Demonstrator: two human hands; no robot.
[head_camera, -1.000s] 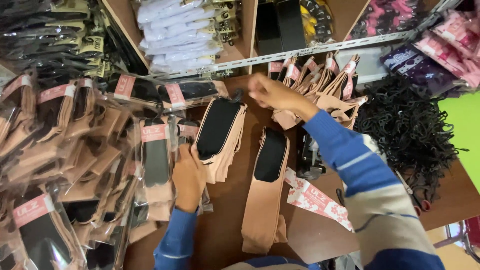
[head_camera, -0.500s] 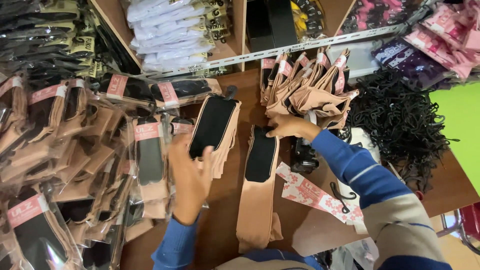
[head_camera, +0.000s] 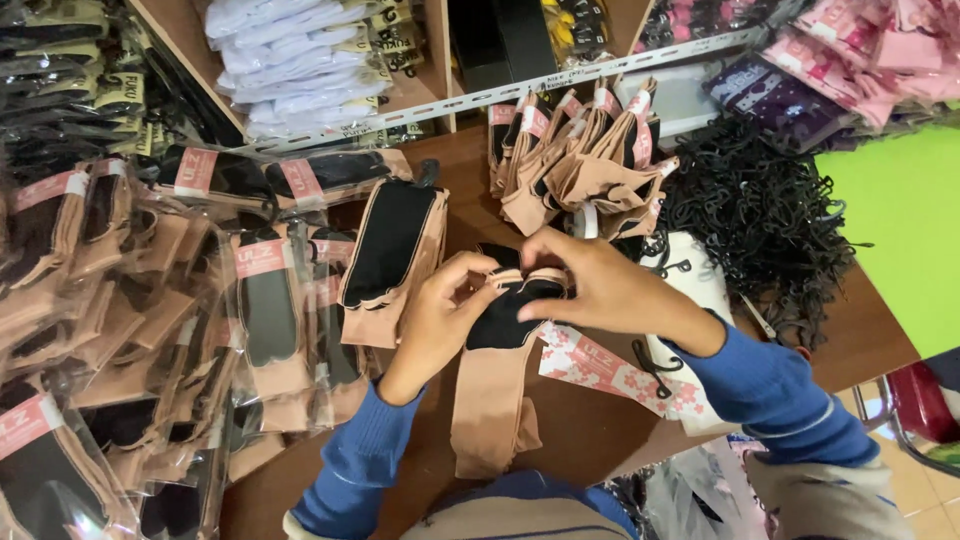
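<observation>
1. A tan stocking with a black insert (head_camera: 497, 350) lies on the wooden counter (head_camera: 590, 440) before us.
2. Our left hand (head_camera: 435, 320) pinches its top edge; our right hand (head_camera: 600, 285) grips the same end.
3. A stack of similar stockings (head_camera: 390, 255) sits just left.
4. Black hangers (head_camera: 760, 215) are heaped right.

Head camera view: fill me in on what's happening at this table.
A person in blue sleeves has both hands on the top of a tan stocking with a black insert lying on the brown table. The left hand pinches its upper edge, and the right hand presses beside it. A similar stocking stack lies to the left, bagged packs crowd the far left, and a heap of black hangers sits to the right.
</observation>
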